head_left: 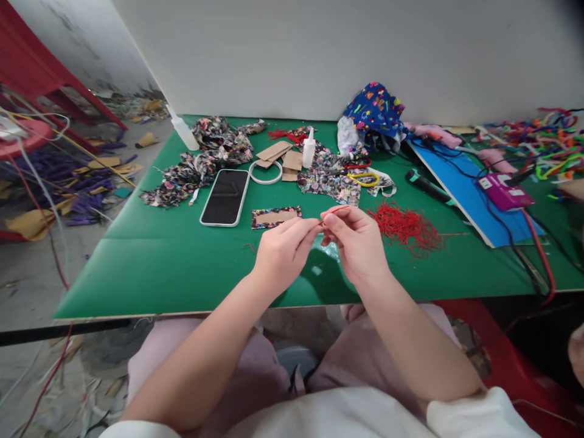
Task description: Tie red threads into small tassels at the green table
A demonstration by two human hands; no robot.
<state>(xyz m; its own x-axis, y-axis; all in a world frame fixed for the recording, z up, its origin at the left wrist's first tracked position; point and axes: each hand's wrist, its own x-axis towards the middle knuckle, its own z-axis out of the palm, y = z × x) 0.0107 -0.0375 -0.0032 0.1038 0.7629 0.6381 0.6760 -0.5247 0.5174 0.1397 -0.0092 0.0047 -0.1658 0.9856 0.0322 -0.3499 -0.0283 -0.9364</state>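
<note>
Above the green table [150, 261], my left hand [285, 246] and my right hand [356, 240] meet at the fingertips, both pinching a thin red cord [335, 210]. Part of the cord is hidden by my fingers. Just beyond my left hand lies a cardboard strip edged with floral fabric [276, 217]. A tangled pile of red cords [406, 228] rests right of my right hand. Behind the hands are yellow-handled scissors [365, 177] on dark floral fabric [331, 176], with a white squeeze bottle [309, 149] beside them.
A phone [225, 198], a white ring [265, 172] and cardboard pieces [276, 153] lie left of centre. Another squeeze bottle [183, 131] stands at the back left. Rightward are a black cutter-like tool [429, 187], a blue board [469, 194], a purple box [505, 191] and trailing cables.
</note>
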